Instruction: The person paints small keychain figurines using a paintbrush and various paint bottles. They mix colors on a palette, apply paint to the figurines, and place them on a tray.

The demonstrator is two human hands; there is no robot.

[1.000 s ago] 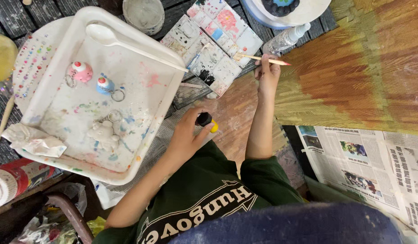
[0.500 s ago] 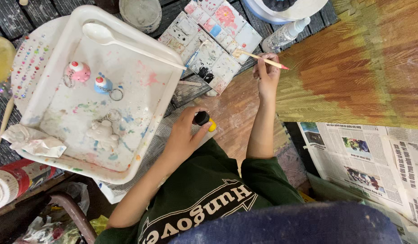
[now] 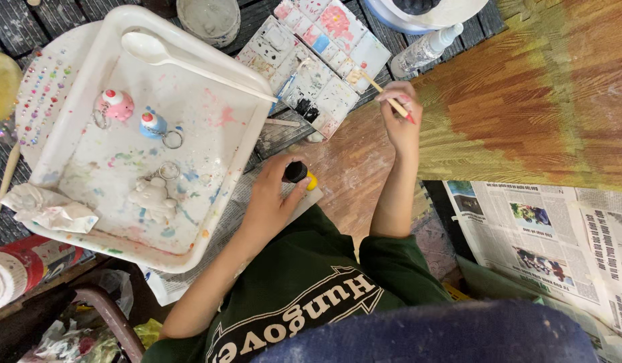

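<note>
The left hand (image 3: pixel 270 202) is closed around a small black-and-yellow figurine (image 3: pixel 301 175), held above the wooden table (image 3: pixel 351 168). The right hand (image 3: pixel 399 119) pinches a thin paintbrush (image 3: pixel 381 94), its tip over the paint palette (image 3: pixel 317 60) just ahead of the grip. Beyond the left hand, a white tray (image 3: pixel 243 168) holds two coloured keychain figurines (image 3: pixel 133 114) and one unpainted figurine (image 3: pixel 151 196). Judged from this, painting is partly complete; the held piece and the unpainted one remain.

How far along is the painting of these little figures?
Done: the pink figure and blue figure in the tray look painted. In hand: the left hand holds a black-and-yellow figure, the right hand holds a brush at the palette. Left: the white figure looks bare.
</note>
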